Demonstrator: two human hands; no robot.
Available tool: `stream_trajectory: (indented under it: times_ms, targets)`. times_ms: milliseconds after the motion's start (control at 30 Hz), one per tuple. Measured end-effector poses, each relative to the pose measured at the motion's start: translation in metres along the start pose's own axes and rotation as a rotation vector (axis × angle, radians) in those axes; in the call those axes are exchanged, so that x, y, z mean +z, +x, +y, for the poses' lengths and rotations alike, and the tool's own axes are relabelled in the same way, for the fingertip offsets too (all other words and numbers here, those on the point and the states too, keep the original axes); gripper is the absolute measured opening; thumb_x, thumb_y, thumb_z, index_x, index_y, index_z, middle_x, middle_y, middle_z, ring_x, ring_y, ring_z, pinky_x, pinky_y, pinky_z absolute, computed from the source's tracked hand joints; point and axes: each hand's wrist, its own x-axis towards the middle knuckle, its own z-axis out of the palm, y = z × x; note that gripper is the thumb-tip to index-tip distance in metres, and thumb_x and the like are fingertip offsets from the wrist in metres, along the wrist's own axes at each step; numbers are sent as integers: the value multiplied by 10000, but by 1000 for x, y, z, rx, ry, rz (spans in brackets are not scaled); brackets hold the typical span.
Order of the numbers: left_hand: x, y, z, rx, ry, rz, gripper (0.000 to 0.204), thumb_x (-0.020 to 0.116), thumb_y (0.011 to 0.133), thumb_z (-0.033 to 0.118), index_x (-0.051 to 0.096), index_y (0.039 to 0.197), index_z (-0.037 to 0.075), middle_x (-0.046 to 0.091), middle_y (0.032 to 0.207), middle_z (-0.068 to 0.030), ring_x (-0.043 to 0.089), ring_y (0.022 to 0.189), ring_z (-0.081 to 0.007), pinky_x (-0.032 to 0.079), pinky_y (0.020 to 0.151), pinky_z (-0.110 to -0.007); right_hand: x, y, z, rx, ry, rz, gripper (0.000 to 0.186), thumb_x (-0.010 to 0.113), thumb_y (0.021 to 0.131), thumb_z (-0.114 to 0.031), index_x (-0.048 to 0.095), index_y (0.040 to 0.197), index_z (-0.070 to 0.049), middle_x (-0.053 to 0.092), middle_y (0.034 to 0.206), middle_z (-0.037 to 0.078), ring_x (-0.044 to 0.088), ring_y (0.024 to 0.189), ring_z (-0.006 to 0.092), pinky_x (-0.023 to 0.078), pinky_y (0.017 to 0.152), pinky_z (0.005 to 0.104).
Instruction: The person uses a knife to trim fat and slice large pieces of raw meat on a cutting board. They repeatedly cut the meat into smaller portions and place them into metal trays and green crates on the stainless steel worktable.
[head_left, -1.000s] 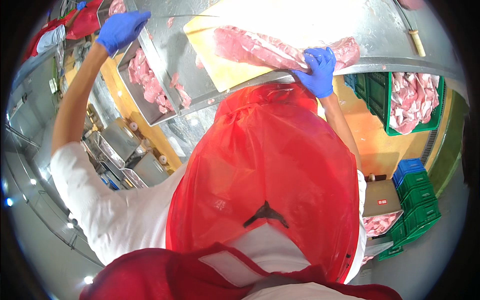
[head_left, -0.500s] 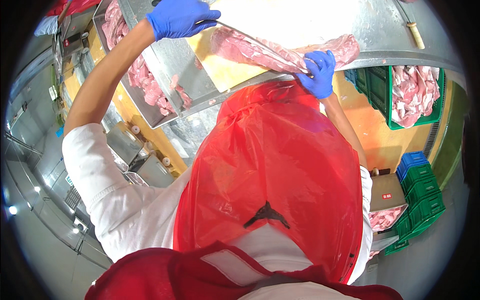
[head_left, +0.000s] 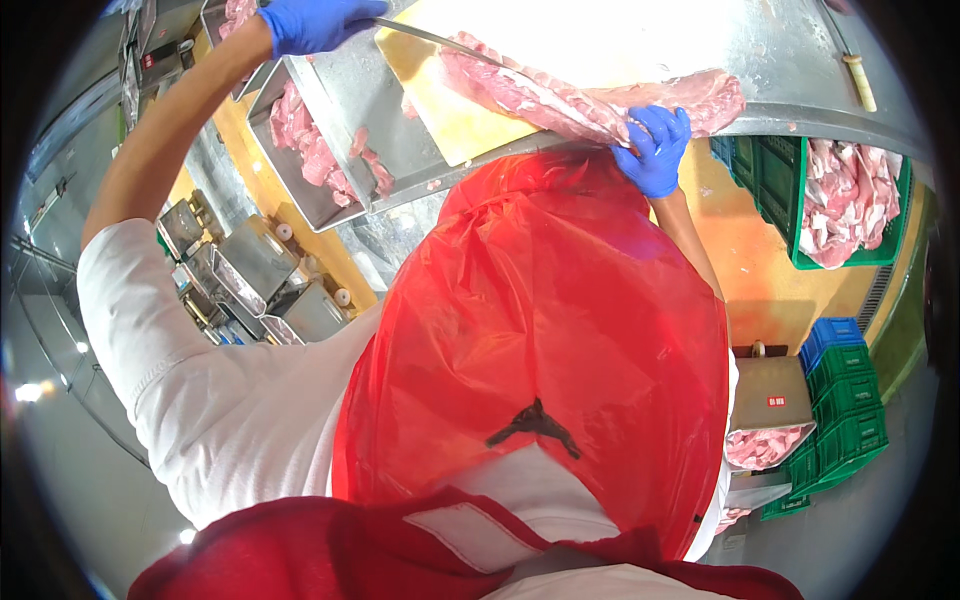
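I see my left hand (head_left: 318, 22) raised, fingers clamped on the knife (head_left: 430, 38); my right hand (head_left: 653, 148) grips the meat (head_left: 560, 92) on the board (head_left: 450, 115).

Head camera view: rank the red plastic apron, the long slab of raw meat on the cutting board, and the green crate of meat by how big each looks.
1. Red plastic apron, by far the largest, though it hangs nearest the camera.
2. Slab of raw meat.
3. Green crate, partly cut off by the table edge, so its rank against the slab is unsure.

Left hand (head_left: 318, 22) gripping knife (head_left: 440, 40), right hand (head_left: 652, 148) pinning meat slab (head_left: 560, 90), cutting board (head_left: 450, 110)
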Motion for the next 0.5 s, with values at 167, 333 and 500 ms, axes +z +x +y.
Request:
stream_trajectory:
  times_ms: [167,333,500]
  targets:
    - [-39,-48,-21,-105,167,-121,257,605,987,278,680,1157,99,702,910,-150,675,835,-385,536,741,-469,-2,-4,5,-21,7,-21,463,824,653,-255,638,1074,-203,621,1248,10,524,1203,287,332,1074,548]
    - [-32,-55,14,-141,-48,165,290,597,1002,295,662,1217,112,715,937,-150,688,813,-375,556,710,-461,-5,6,5,17,-20,-73,460,833,655,-286,641,1060,-183,621,1235,14,524,1199,289,322,1101,552]
    - [-14,-27,138,-220,-224,319,225,612,984,249,630,1167,120,694,876,-149,682,763,-372,544,647,-465,-15,35,-9,117,-4,-111,506,861,646,-312,634,1073,-160,621,1188,17,527,1180,287,327,1106,547]
